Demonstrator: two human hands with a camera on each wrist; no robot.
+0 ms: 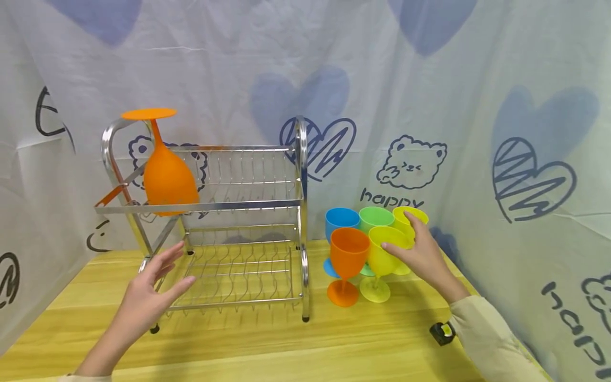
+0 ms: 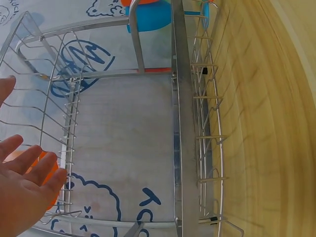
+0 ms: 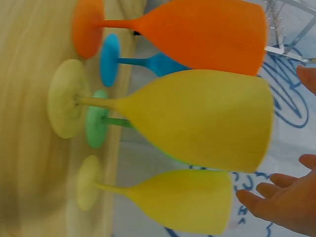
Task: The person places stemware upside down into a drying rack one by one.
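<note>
My left hand [image 1: 145, 294] is open in front of the left side of a metal dish rack [image 1: 238, 303], thumb and fingers spread and holding nothing. On the rack's upper tier an orange goblet [image 1: 169, 178] stands upside down, base up. My right hand [image 1: 425, 257] reaches with spread thumb and fingers toward a front yellow goblet [image 1: 384, 260]; in the right wrist view the fingers [image 3: 256, 202] look apart from the cups. Upright beside it stand another orange goblet [image 1: 349, 252], a blue goblet [image 1: 340, 218], a green goblet [image 1: 376, 216] and a back yellow goblet [image 1: 411, 215].
The goblets stand on a wood-grain table [image 1: 267, 350], right of the rack. A white cloth [image 1: 229, 79] printed with hearts and bears hangs behind and at both sides. A small black object [image 1: 442, 333] sits beside the right sleeve [image 1: 491, 331].
</note>
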